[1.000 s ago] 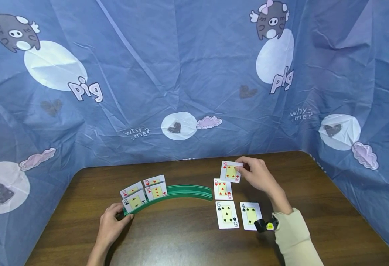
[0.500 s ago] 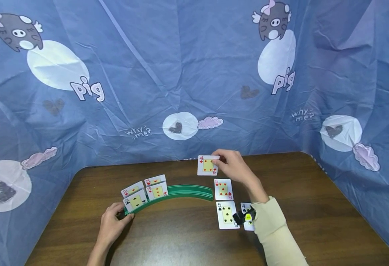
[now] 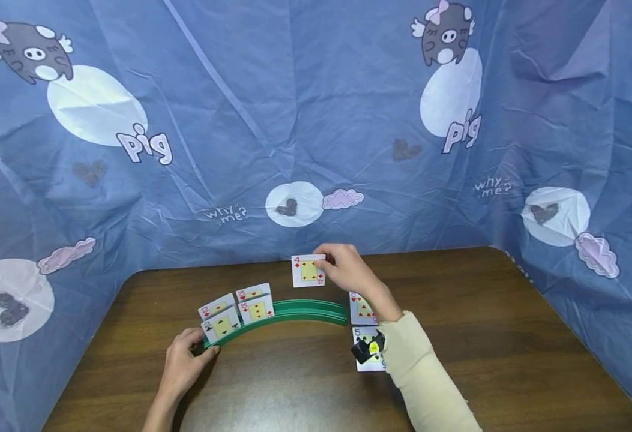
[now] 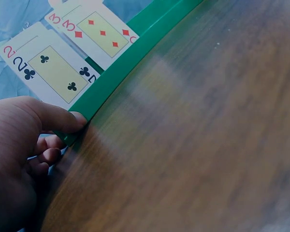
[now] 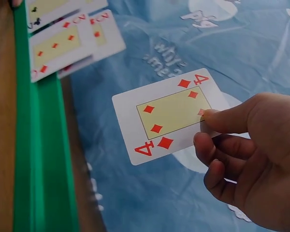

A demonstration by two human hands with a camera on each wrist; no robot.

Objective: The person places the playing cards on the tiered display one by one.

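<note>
My right hand (image 3: 348, 270) pinches the four of diamonds (image 5: 159, 116) between thumb and fingers, its face toward me. The card is above the far side of a curved green card holder (image 3: 305, 309). At the holder's left end, my left hand (image 3: 183, 363) grips the rim, thumb (image 4: 77, 121) on the near side. Standing in the holder at the left are the two of clubs (image 4: 58, 72) and a red two (image 3: 215, 306) partly hidden behind it. Beside them the three of diamonds (image 4: 101, 34) stands in front of the three of hearts (image 3: 252, 292).
Right of the holder, the five of hearts (image 3: 360, 309) and five of spades (image 3: 366, 364) lie face up on the brown wooden table (image 3: 272, 384). My right forearm and sleeve partly cover both. Blue patterned fabric (image 3: 316, 120) hangs behind and beside the table.
My right hand has carried the four of diamonds leftward from above the five of hearts to behind the holder. The right sleeve now hides the four of spades. My left hand keeps its place.
</note>
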